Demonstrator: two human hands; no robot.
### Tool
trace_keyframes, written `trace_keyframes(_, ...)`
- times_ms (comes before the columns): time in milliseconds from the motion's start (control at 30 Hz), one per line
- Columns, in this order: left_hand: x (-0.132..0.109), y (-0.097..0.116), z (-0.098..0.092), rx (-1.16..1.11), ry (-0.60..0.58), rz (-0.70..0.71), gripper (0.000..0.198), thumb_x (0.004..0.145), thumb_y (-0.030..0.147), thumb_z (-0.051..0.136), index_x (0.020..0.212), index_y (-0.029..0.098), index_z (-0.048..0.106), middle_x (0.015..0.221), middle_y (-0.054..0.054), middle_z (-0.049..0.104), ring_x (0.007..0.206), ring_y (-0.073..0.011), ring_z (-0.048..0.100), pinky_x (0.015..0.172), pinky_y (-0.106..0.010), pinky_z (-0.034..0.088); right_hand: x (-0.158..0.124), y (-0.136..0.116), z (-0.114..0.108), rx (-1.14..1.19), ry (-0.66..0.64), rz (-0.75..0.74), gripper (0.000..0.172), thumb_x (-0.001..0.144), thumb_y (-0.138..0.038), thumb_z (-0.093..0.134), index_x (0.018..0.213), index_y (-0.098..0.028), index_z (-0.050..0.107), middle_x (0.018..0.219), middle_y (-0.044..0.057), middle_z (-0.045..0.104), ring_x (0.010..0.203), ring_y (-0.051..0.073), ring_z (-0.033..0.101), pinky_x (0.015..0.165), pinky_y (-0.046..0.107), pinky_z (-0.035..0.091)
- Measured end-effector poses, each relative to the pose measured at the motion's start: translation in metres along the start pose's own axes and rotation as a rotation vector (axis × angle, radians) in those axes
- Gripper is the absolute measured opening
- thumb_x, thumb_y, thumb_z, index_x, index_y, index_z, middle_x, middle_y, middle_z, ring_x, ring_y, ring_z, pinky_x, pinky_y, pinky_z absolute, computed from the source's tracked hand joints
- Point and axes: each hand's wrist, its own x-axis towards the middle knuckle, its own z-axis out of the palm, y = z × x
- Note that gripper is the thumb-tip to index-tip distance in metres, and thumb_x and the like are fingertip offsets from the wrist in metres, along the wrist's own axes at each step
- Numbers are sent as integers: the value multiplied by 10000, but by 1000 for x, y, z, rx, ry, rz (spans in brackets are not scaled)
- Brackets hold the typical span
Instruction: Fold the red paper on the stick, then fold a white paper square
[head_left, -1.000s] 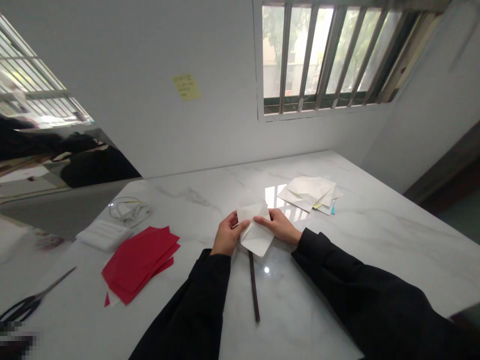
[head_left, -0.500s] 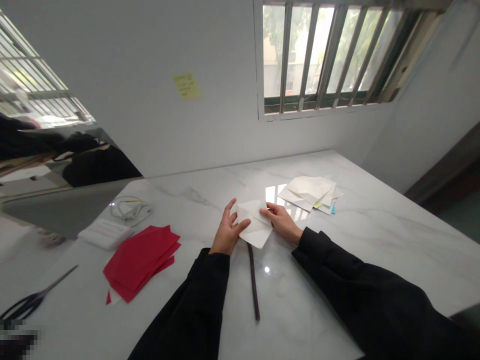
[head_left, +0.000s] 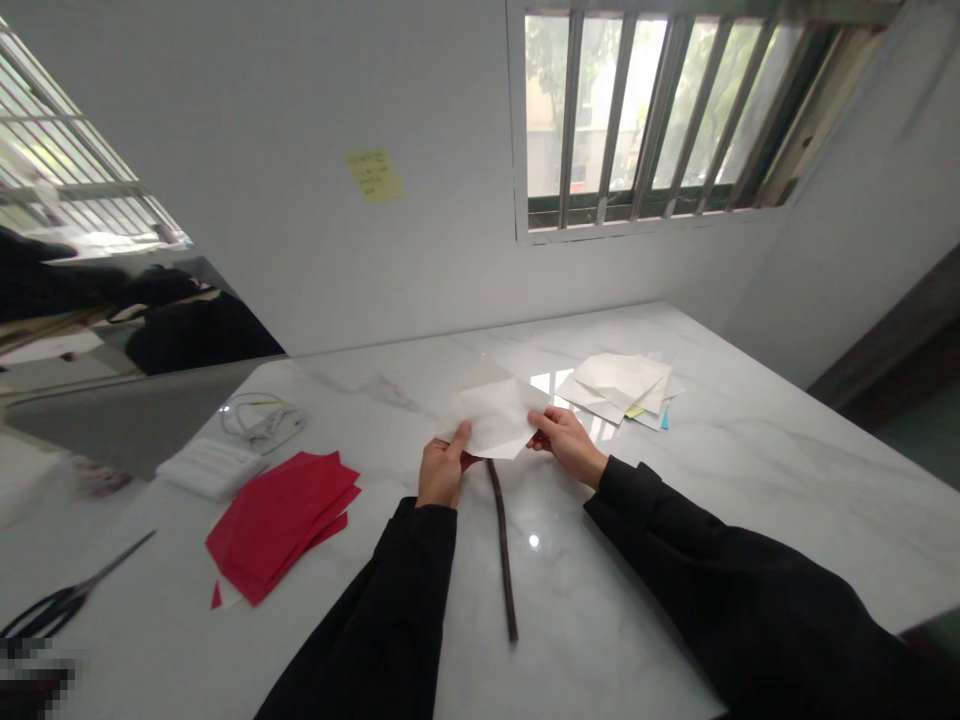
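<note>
currently: white paper sheet [head_left: 495,417] lifted above marble desk [head_left: 720,490], pinched at edges by left hand [head_left: 444,470] and right hand [head_left: 568,445]; dark rod [head_left: 502,550] below sheet.

Two hands [head_left: 442,475]; one paper sheet [head_left: 495,418]

Scissors' handles [head_left: 45,613] cut off by left edge

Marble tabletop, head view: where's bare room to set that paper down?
Widest bare marble lies right of the right hand, below the white sheet pile. A narrower strip runs between the dark stick and the red paper. Crowded: the left side, with the red paper, white box and cable.
</note>
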Motion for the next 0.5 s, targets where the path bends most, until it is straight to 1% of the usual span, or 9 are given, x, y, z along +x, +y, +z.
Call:
trace_keyframes(67, 0, 2, 0, -4, 13, 3, 583, 638, 584, 887, 905, 91, 726, 839, -104, 761, 701, -195, 708, 630, -292, 571, 7, -8, -11, 1, 77, 0, 422, 744, -562, 781, 869, -176, 661, 765, 41, 676, 627, 146, 624, 572, 268, 487)
trace_keyframes(100, 0, 3, -1, -2, 4, 14, 577, 649, 592, 876, 907, 98, 725, 844, -95, 758, 667, -167, 691, 618, -271, 554, 11, -16, -20, -14, 150, -20, 400, 755, -550, 770, 867, -180, 666, 795, 51, 685, 654, 155, 634, 589, 273, 500)
trace_keyframes(167, 0, 3, -2, 11, -35, 46, 557, 673, 576, 861, 957, 114, 732, 879, -81, 756, 645, -129, 669, 614, -241, 525, 14, -39, -43, -50, 391, -132, 386, 797, -555, 709, 908, -186, 685, 848, 75, 711, 749, 200, 660, 672, 315, 551)
trace_keyframes(233, 0, 3, -3, 55, -65, 66, 531, 684, 534, 859, 1005, 129, 737, 893, -72, 752, 652, -118, 660, 621, -230, 506, 12, -66, -73, -184, 699, -417, 457, 911, -567, 552, 1083, -173, 704, 1017, 116, 746, 946, 270, 689, 824, 399, 575)
trace_keyframes(300, -1, 1, -3, 120, -76, 91, 499, 692, 509, 850, 1001, 134, 740, 864, -68, 743, 645, -121, 649, 628, -240, 500, 4, -86, -102, -500, 917, -729, 519, 1021, -482, 388, 1306, -148, 665, 1275, 167, 702, 1218, 333, 627, 1028, 504, 503)
trace_keyframes(333, -2, 0, -2, 155, -88, 109, 480, 702, 503, 838, 996, 136, 743, 853, -69, 741, 640, -127, 642, 628, -249, 500, 0, -90, -114, -696, 932, -821, 505, 1039, -409, 363, 1387, -161, 633, 1420, 164, 630, 1362, 341, 537, 1119, 529, 434)
trace_keyframes(400, -4, -1, 0, 233, -139, 147, 434, 730, 488, 806, 982, 138, 751, 839, -72, 737, 634, -139, 633, 629, -268, 501, -5, -84, -134, -1084, 768, -861, 475, 1030, -271, 373, 1433, -214, 618, 1567, 108, 519, 1513, 321, 380, 1212, 545, 330)
trace_keyframes(467, -8, 0, 3, 313, -197, 184, 373, 759, 456, 773, 965, 145, 764, 835, -74, 736, 648, -154, 634, 640, -281, 506, -4, -65, -147, -1337, 517, -748, 475, 996, -180, 409, 1411, -214, 638, 1608, 96, 475, 1553, 303, 319, 1229, 539, 314)
trace_keyframes(500, -10, 2, 5, 358, -213, 207, 338, 775, 438, 754, 953, 151, 771, 833, -75, 737, 664, -163, 640, 652, -286, 510, -2, -53, -151, -1404, 391, -660, 471, 974, -145, 416, 1369, -196, 668, 1571, 113, 520, 1536, 302, 356, 1216, 537, 336)
